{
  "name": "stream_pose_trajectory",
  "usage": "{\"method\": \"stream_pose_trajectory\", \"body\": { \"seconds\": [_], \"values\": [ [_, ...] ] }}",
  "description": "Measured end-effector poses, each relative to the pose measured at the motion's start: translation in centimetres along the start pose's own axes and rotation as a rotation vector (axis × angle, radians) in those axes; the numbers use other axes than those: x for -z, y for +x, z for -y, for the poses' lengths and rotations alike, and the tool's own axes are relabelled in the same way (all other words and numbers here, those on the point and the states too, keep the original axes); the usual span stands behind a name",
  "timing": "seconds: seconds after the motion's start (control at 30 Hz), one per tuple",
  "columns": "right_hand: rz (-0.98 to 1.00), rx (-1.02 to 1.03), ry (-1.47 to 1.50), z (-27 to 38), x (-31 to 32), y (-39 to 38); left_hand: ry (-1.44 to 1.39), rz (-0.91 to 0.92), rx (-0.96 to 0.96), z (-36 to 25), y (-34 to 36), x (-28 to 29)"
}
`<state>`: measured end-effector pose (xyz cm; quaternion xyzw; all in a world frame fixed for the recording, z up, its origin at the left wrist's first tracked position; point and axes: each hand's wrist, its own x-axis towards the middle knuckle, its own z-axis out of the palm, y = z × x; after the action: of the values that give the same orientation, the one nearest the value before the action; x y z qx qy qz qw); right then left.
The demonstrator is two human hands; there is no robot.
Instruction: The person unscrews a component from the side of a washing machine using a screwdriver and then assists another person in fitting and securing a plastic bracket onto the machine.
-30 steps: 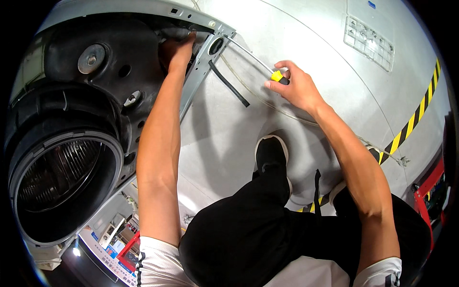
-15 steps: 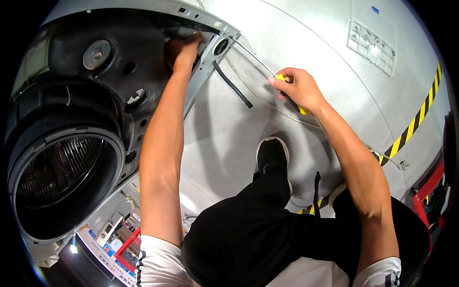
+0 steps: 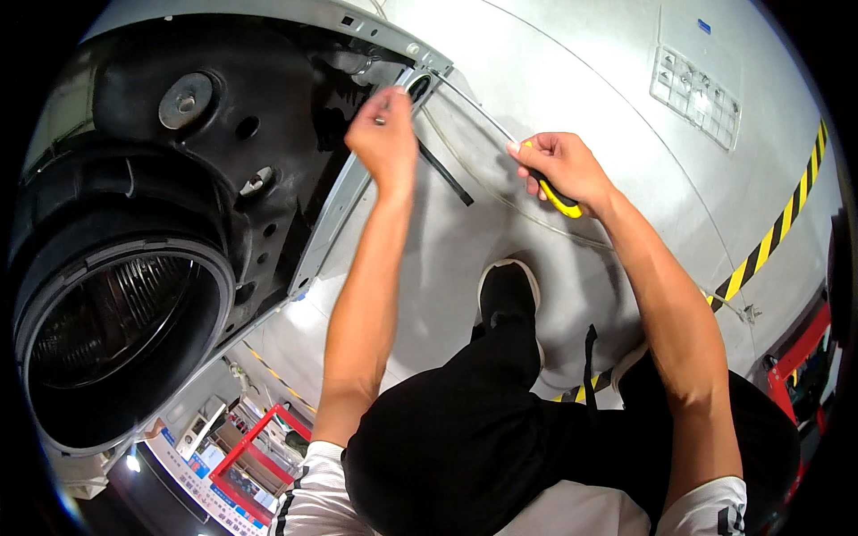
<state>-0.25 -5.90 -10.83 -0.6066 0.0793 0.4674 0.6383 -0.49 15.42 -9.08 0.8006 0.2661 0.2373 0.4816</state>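
My right hand [image 3: 565,170] is wrapped round a screwdriver with a yellow and black handle [image 3: 561,202]. Its long thin shaft [image 3: 478,111] runs up and left to the corner of a grey metal cabinet frame [image 3: 435,64]. My left hand [image 3: 386,143] is beside that frame, near a round hole with a dark rim [image 3: 418,87]. Its fingers are curled and blurred, and a small metallic-looking spot shows among them; what it is I cannot make out. From behind the left hand a short black hose or strip [image 3: 447,175] hangs out.
Within the frame is a black tub [image 3: 295,54] with a round, rubber-lined opening [image 3: 228,295], like a washing machine's. A pale cable [image 3: 527,213] crosses the grey floor. Black-yellow tape [image 3: 786,210], a clear compartment box [image 3: 697,94], and a red rack [image 3: 268,429] are around. My shoe [image 3: 509,290] stands below.
My left hand has come out from inside the frame and moved right, to its outer edge. My right hand keeps the screwdriver at nearly the same spot.
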Motion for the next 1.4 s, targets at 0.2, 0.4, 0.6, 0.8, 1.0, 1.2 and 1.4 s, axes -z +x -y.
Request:
{"method": "stream_pose_trajectory", "body": {
  "seconds": [0.2, 0.4, 0.6, 0.8, 1.0, 1.2, 1.4],
  "values": [
    [0.202, -0.102, 0.123, 0.6, 0.3, 0.2, -0.699, 0.634, 0.900, 0.4, -2.6, -1.9],
    [-0.031, -0.012, -0.070, 1.5, -0.6, -2.0, -0.664, 0.623, 0.857, 0.9, -2.5, -2.7],
    [-0.045, -0.091, 0.150, -0.7, 0.4, -3.0, -0.659, 0.559, 0.836, 1.0, -2.7, -3.3],
    [-0.253, 0.042, 0.148, -2.0, -0.2, -3.6, -0.614, 0.510, 0.848, 1.0, -2.8, -3.8],
    [-0.040, -0.104, 0.502, -2.9, 1.2, -3.9, -0.575, 0.423, 0.875, 0.7, -2.6, -4.4],
    [-0.371, 0.148, 0.297, -3.4, -1.2, -3.9, -0.558, 0.374, 0.896, 0.5, -2.4, -5.1],
    [-0.111, -0.117, 0.566, -2.4, 0.3, -4.9, -0.707, 0.552, 0.937, 0.7, -2.0, -4.2]
  ]
}}
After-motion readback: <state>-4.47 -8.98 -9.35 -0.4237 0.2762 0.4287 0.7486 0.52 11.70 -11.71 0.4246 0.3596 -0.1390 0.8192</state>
